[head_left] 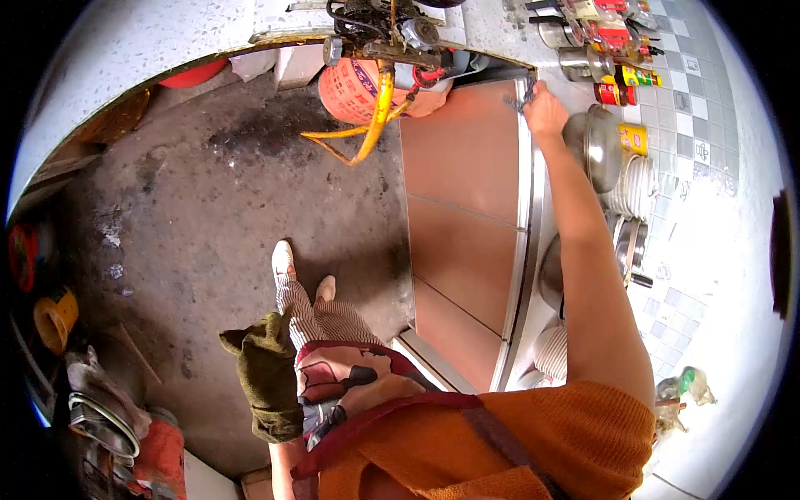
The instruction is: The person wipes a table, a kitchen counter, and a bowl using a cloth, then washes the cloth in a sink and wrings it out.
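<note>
My right hand (546,111) reaches out along the counter edge (537,196), its fingers curled round a small dark grey wiry piece (518,102). What exactly that piece is cannot be made out. Below it are the brown cabinet doors (467,137), and a metal pot (593,148) stands close by my wrist. On the other side, a dark olive cloth (268,379) covers the end of my left forearm, down beside my striped trousers. My left hand is hidden by this cloth, so its fingers do not show.
A gas burner (379,37) with a yellow hose (383,108) sits at the counter corner above a pink bucket (354,87). Jars (612,93), plates (635,185) and stacked bowls (552,354) line the tiled wall. Buckets and pans (104,425) stand along the opposite side of the stained floor (200,208).
</note>
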`<state>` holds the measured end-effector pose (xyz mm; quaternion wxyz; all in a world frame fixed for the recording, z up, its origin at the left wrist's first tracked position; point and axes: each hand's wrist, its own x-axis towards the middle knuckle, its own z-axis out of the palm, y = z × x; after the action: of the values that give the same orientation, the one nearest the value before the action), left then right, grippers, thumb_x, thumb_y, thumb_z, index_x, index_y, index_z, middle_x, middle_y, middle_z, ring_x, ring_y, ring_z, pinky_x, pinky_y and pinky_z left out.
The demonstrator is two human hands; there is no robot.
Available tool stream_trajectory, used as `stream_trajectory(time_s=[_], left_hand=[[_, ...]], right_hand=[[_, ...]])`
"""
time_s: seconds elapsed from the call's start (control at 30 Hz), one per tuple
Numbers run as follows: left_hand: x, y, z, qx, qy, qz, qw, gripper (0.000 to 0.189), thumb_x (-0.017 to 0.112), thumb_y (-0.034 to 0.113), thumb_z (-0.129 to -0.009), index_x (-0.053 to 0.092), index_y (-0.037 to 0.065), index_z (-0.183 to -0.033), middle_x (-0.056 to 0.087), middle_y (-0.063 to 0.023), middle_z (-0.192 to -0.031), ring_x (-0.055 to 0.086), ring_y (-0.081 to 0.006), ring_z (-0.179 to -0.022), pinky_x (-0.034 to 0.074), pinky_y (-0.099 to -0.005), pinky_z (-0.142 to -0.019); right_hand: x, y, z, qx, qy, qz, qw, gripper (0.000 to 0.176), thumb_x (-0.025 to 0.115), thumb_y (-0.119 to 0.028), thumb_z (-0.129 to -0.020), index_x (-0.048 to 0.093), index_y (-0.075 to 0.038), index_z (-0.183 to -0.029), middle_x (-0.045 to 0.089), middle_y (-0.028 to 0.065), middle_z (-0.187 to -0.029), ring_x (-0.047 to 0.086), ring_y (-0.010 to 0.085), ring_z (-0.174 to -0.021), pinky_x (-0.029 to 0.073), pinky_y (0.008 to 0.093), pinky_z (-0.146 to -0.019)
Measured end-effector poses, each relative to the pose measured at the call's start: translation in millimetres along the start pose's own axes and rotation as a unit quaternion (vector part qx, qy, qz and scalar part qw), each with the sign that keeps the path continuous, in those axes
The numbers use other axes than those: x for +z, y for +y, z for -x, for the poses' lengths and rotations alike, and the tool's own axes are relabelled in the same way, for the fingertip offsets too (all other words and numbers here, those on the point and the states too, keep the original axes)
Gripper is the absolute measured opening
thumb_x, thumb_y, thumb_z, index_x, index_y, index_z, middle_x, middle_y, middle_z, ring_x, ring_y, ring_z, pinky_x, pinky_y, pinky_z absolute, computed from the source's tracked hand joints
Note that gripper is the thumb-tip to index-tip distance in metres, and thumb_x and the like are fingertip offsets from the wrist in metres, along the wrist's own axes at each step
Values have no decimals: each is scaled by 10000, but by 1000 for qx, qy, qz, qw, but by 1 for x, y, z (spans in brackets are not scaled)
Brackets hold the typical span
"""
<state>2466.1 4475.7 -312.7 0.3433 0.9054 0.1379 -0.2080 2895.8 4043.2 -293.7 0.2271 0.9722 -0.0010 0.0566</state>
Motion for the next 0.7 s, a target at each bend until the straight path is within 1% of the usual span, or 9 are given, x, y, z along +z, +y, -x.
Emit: stream_trajectory(time_s=[0.03, 0.1, 0.2, 0.23, 0.37, 0.47, 0.57, 0.63, 0.7], left_hand=[[-6, 3, -4, 73, -15, -126, 989, 318, 563, 48, -845, 608, 115, -1153, 613, -75, -956, 584, -263, -878, 450, -364, -809], [-14, 6, -6, 107, 31, -142, 984, 207, 572, 123, -864, 629, 103, -1062, 627, -105, -899, 608, -292, -833, 486, -349, -732], [-11, 4, 4, 59, 51, -30, 996, 204, 574, 123, -865, 628, 104, -1060, 628, -103, -896, 608, -291, -831, 485, -348, -732], [-10, 3, 7, 46, 58, 5, 997, 203, 574, 123, -865, 628, 104, -1060, 628, -102, -895, 608, -291, -830, 485, -347, -732], [-8, 2, 18, 28, 62, 80, 994, 199, 576, 124, -867, 628, 106, -1058, 629, -100, -891, 608, -290, -828, 484, -346, -732], [-7, 3, 22, 25, 67, 103, 992, 196, 578, 124, -868, 628, 107, -1056, 629, -98, -888, 608, -289, -826, 483, -345, -732], [-1, 6, 20, 28, 74, 110, 991, 193, 579, 125, -869, 628, 107, -1055, 630, -96, -885, 608, -289, -825, 483, -344, -732], [3, 9, 23, 28, 75, 113, 990, 191, 580, 125, -870, 628, 108, -1054, 630, -95, -883, 608, -288, -824, 482, -343, -732], [5, 10, 27, 25, 78, 113, 990, 189, 581, 125, -870, 627, 109, -1053, 630, -94, -881, 608, -288, -823, 482, -342, -731]], right_hand=[[-3, -5, -2, 0, -3, -4, 1000, 197, 559, -118, -790, 570, -133, -986, 677, 173, -806, 659, 373, -776, 505, 490, -675], [-8, -3, 16, -1, -12, -19, 1000, 184, 540, -108, -797, 564, -120, -978, 668, 186, -807, 654, 382, -779, 502, 498, -669], [13, 40, 115, -38, 31, 10, 999, 199, 564, -122, -763, 585, -116, -960, 627, 161, -655, 619, 386, -610, 477, 498, -527], [12, 53, 162, -47, 41, -21, 998, 250, 573, -108, -749, 592, -118, -998, 618, 164, -646, 607, 384, -584, 473, 501, -528], [6, 89, 315, 18, -87, -27, 996, 311, 591, -98, -759, 590, -106, -1070, 625, 180, -697, 618, 383, -628, 472, 460, -530], [5, 77, 278, 6, -113, 5, 994, 338, 608, -108, -758, 578, -83, -1093, 636, 176, -720, 629, 361, -636, 481, 451, -544], [17, 62, 177, -84, 52, -18, 995, 210, 540, -98, -786, 569, -88, -993, 630, 147, -664, 636, 335, -614, 486, 461, -540], [3, 36, 116, -42, -33, 35, 998, 132, 543, -86, -785, 544, -78, -917, 637, 139, -663, 644, 345, -637, 508, 458, -576], [9, 38, 135, -46, -13, 11, 999, 194, 543, -97, -800, 563, -78, -992, 648, 144, -701, 643, 350, -637, 508, 464, -581]])
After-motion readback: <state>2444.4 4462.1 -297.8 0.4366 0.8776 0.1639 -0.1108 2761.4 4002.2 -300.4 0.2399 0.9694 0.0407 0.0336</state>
